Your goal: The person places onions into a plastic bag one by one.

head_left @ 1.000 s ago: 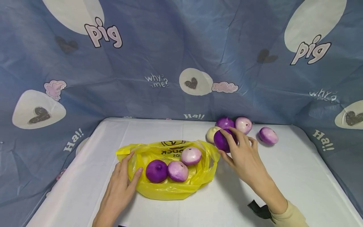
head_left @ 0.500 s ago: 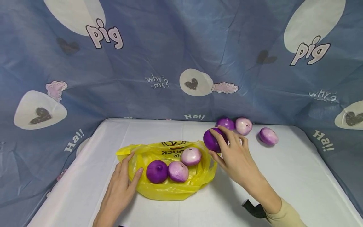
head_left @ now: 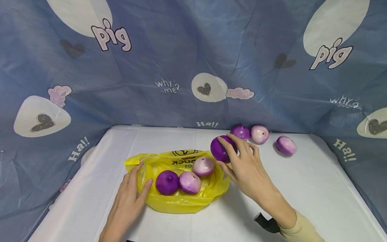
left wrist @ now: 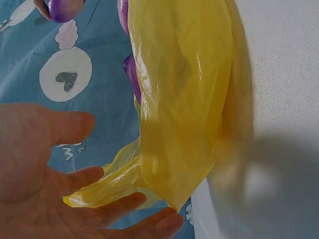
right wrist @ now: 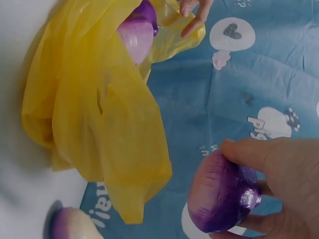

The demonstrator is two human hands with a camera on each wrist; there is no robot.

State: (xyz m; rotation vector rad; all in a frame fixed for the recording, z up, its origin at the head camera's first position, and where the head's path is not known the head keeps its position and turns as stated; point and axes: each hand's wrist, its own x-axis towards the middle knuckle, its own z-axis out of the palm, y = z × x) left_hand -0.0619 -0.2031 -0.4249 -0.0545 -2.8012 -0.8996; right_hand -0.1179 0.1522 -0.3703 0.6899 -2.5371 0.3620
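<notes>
While the left hand [head_left: 125, 198] rested at a yellow bag's [head_left: 169, 205] left rim, fingers loosely spread, apparently to steady its mouth, the right hand [head_left: 249, 168] pinched a purple onion [head_left: 218, 150] between thumb and fingers by the bag's far right edge, likely for a secure hold on a round, smooth skin. Three onions [head_left: 189, 183] lay inside; others [head_left: 259, 134] sat farther right on the bench [head_left: 305, 191]. The right forearm [head_left: 276, 203] slanted from the near right, back of the hand uppermost.

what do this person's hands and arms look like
The left hand and right hand wear no gloves or visible rings. On the right is a beige sleeve, with a black strap-like piece beside it; on the left no sleeve shows.
</notes>
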